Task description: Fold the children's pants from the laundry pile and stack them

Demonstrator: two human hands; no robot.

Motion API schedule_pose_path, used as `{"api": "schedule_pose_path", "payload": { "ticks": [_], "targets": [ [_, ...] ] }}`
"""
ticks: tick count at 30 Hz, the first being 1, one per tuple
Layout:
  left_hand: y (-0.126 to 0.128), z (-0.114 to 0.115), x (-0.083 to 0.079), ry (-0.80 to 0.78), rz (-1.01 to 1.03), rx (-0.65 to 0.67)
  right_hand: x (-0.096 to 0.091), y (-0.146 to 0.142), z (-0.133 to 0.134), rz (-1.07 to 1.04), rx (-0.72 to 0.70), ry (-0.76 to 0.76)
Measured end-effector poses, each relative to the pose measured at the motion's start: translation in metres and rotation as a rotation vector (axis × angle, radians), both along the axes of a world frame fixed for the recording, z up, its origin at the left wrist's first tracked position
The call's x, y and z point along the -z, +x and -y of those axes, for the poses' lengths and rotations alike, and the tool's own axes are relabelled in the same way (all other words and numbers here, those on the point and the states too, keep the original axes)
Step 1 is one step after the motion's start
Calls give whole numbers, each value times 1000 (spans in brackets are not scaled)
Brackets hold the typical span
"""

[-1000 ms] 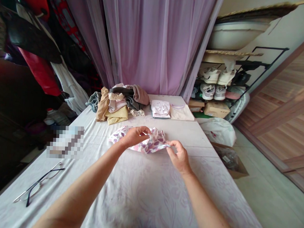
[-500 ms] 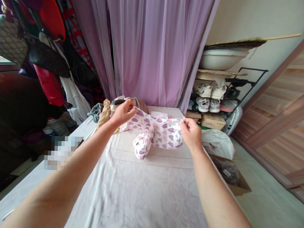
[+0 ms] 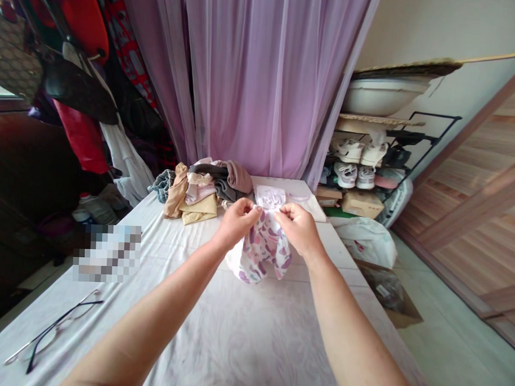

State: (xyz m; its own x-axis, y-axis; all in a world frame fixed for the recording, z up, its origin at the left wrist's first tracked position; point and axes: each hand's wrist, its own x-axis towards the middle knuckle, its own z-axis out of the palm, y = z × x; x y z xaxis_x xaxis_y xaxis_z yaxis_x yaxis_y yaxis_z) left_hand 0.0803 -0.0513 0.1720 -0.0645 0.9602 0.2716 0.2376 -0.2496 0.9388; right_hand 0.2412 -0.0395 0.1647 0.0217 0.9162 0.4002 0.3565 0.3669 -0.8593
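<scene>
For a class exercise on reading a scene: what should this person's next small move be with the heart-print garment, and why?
Probably lay it down and smooth it. The left hand and right hand pinch the top of the heart-print garment, which hangs crumpled, and the table cover lies just below it.

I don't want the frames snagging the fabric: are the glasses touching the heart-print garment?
Apart. The head view shows the glasses lying well to the left of the heart-print garment, with the patterned white sheet between them.
</scene>
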Motion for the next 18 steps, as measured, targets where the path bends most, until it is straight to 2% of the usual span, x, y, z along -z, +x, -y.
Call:
{"api": "schedule_pose_path", "payload": {
  "ticks": [3,9,14,18],
  "targets": [
    [6,3,8,-65,103,79,8,-6,1,-45,-44,-12],
    [8,14,10,-115,203,158,12,-9,5,-138,-104,-14],
    [6,12,17,-114,269,112,18,-10,11,-193,-230,-37],
    [6,9,22,-22,270,45,22,-13,13,-163,-209,-18]
  ]
}}
